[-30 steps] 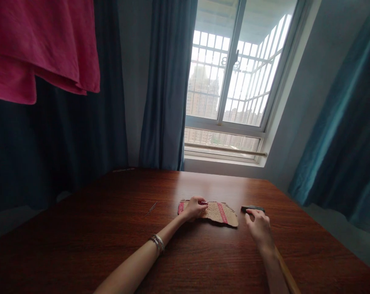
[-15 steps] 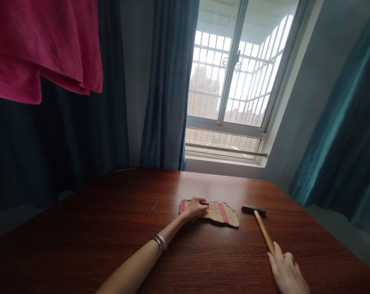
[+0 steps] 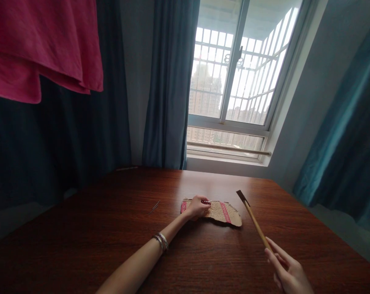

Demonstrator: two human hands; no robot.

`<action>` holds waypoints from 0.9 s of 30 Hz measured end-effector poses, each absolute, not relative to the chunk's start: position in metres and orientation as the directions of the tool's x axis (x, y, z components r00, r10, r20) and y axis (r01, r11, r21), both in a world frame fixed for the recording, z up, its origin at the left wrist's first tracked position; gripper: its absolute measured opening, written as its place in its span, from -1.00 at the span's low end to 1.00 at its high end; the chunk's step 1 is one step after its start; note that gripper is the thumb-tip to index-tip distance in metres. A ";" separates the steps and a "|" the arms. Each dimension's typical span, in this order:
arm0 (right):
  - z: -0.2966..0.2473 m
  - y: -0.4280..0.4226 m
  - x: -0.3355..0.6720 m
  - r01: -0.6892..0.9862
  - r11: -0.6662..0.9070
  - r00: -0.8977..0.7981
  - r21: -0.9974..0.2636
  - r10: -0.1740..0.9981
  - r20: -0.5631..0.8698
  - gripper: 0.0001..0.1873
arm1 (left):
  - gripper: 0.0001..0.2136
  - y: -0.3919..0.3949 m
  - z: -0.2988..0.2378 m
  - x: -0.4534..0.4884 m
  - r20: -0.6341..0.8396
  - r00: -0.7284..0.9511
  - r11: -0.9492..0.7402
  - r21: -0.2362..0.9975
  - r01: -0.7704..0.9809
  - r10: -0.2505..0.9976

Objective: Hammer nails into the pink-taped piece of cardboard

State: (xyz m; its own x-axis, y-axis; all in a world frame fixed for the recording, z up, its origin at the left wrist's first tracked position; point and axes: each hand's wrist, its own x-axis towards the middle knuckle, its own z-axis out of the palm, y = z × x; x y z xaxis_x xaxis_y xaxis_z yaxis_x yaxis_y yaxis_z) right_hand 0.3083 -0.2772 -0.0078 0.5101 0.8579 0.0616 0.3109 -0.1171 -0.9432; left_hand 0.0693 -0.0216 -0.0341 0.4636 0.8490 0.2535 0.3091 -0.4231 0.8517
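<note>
My left hand [image 3: 199, 207] is closed over a curved piece of cardboard [image 3: 233, 218] with pink bands and many small dots or holes. Its dark red fingernails point right, and I cannot see whether anything small sits between the fingertips. Bracelets circle the wrist. To the right, my right hand [image 3: 287, 265] grips the wooden handle of a hammer [image 3: 258, 228]. The hammer's dark head appears tilted, just right of the cardboard's far edge. Left of the cardboard lie a few thin metal pieces [image 3: 154, 207], perhaps nails.
Everything lies on a brown wooden table [image 3: 136, 261]. Behind it are a barred window [image 3: 230, 73] and a blue curtain [image 3: 165, 81], with another curtain [image 3: 340, 114] at the right. A pink cloth [image 3: 50, 49] hangs at the upper left.
My right hand has turned the hammer, and its head now tilts and sits higher and farther left. My left hand stays on the cardboard. The view has shifted slightly.
</note>
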 end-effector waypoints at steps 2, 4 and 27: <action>0.002 -0.278 0.286 0.103 -0.070 0.445 -0.992 0.895 -0.017 -0.25 | -0.77 -0.022 -0.034 0.069 0.251 0.464 -0.422 0.851 0.312 0.850; 0.013 -0.276 0.267 -0.052 -0.066 0.398 -0.996 0.914 -0.081 -0.24 | -0.77 -0.022 -0.034 0.070 0.240 0.460 -0.413 0.852 0.323 0.855; 0.029 -0.259 0.217 -0.248 -0.074 0.224 -0.966 0.966 -0.131 -0.29 | -0.80 -0.017 -0.040 0.070 0.278 0.463 -0.443 0.847 0.295 0.841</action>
